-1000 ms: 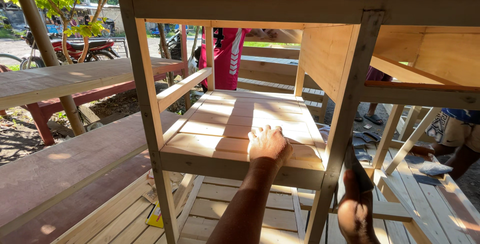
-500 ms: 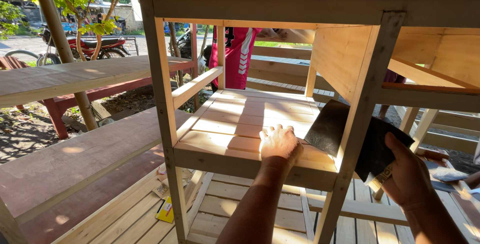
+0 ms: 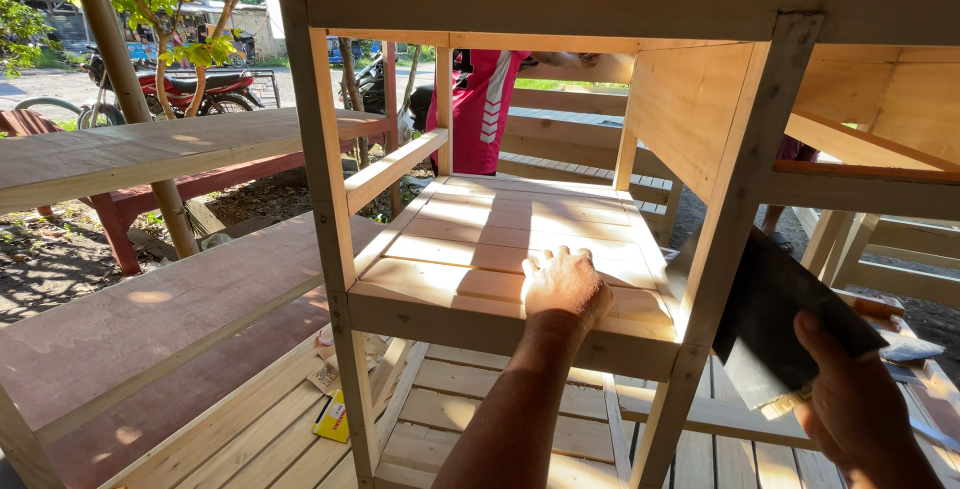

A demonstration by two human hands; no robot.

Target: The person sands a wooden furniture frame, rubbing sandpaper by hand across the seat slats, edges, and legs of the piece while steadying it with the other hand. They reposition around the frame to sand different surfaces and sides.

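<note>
left hand on slatted shelf, right hand gripping possibly sandpaper

The left hand lies flat on the slatted wooden shelf; at four o'clock, the right hand grips what looks like a dark sanding sheet against the upright post.

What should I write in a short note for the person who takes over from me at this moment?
Left hand: flat, palm down, on the slatted wooden shelf near its front edge, holding nothing.
Right hand: grip closed on a dark sanding sheet backed by a pale block, held beside the front right post, not clearly touching it.
Done: frame and shelf stand assembled.
Left: cannot tell which surfaces are sanded already; check by touch.
</note>
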